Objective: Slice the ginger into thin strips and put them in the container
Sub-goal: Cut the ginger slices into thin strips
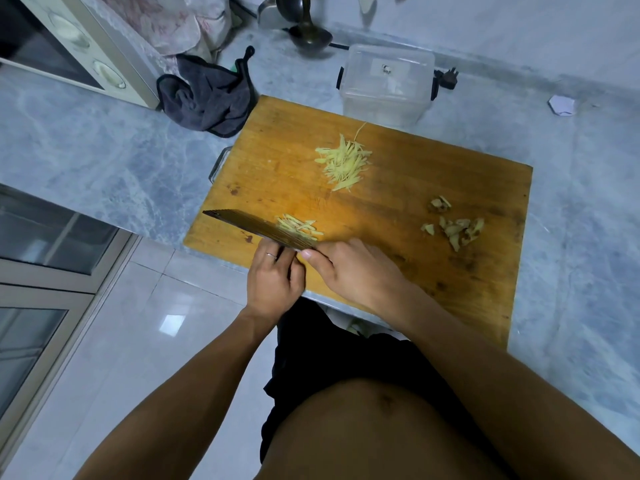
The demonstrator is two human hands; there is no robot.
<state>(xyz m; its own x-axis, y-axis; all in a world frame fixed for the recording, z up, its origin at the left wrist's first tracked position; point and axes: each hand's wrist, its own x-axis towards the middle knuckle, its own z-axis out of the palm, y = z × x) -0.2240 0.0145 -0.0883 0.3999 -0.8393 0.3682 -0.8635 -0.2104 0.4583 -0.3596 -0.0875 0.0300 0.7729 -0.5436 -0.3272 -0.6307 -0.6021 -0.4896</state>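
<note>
A grey-blue marbled stone counter (104, 161) runs under a pale wall (519, 26). Glossy white floor tiles (166, 341) catch a light reflection beside glass-panelled cabinet doors (41, 244).

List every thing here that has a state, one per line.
Container: lid on, no ginger visible inside.
Big strip pile: cut, on board.
Small strip pile: beside knife.
Peel scraps: set aside.
Left hand: gripping knife.
Right hand: fingers hidden.
</note>
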